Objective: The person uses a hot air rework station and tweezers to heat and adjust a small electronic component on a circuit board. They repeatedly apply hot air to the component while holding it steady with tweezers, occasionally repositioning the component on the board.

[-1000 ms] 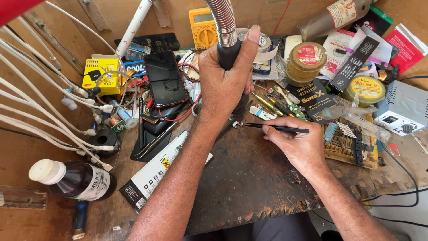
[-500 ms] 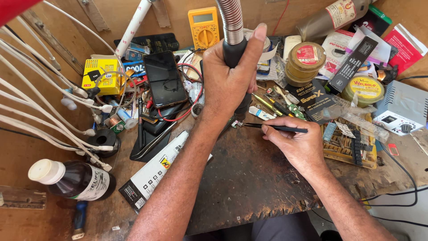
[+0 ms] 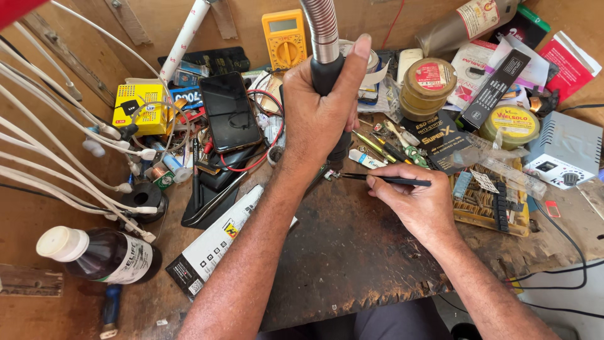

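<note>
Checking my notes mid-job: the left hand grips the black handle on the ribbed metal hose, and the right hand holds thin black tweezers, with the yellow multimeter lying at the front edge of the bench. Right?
One thing is wrong. In the head view, the yellow multimeter lies at the back of the bench, beyond the left hand on the black handle. The right hand does hold thin black tweezers.

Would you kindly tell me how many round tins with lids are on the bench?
2. A brown tin stands behind the left hand; a yellow-green tin sits further right, beside the grey box. Clutter may hide others.

Yellow box (image 3: 139,108) left; dark phone screen (image 3: 229,111) beside it.
</note>
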